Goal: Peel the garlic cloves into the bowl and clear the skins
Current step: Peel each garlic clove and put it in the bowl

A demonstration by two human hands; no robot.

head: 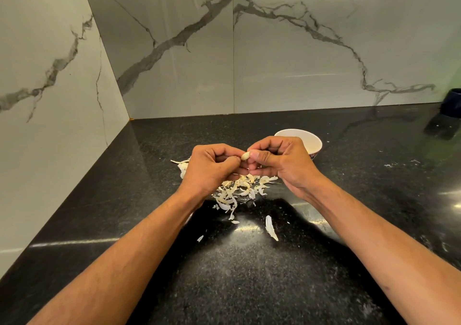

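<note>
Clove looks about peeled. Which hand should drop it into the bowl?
Right, probably. The right hand pinches the garlic clove together with the left hand, but the bowl sits just behind the right hand. The left would have to cross over it.

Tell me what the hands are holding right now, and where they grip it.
A garlic clove, pinched between the fingertips of the left hand and right hand, one at each end.

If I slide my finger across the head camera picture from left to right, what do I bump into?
Left hand → garlic clove → right hand → bowl → dark cup.
</note>
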